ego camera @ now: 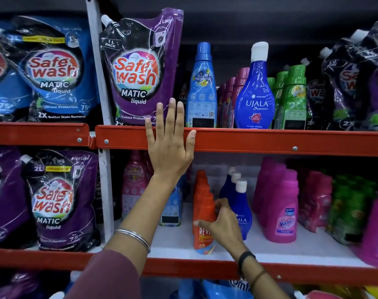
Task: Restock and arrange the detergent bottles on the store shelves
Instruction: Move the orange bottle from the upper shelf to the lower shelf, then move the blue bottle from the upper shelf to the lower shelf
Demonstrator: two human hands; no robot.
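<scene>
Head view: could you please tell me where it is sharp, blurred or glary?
Head view: sharp on the purple Safewash pouch and flat left hand; glare streaks the pouch film; the pink Vanish bottles at right are soft, and the red shelf rail bows.

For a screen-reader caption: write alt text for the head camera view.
A person's right hand grips the front orange Revive bottle on the middle shelf while the left hand rests flat against the red upper shelf rail. Safewash Matic pouches, Ujala bottles and pink Vanish bottles fill the shelves.
</scene>
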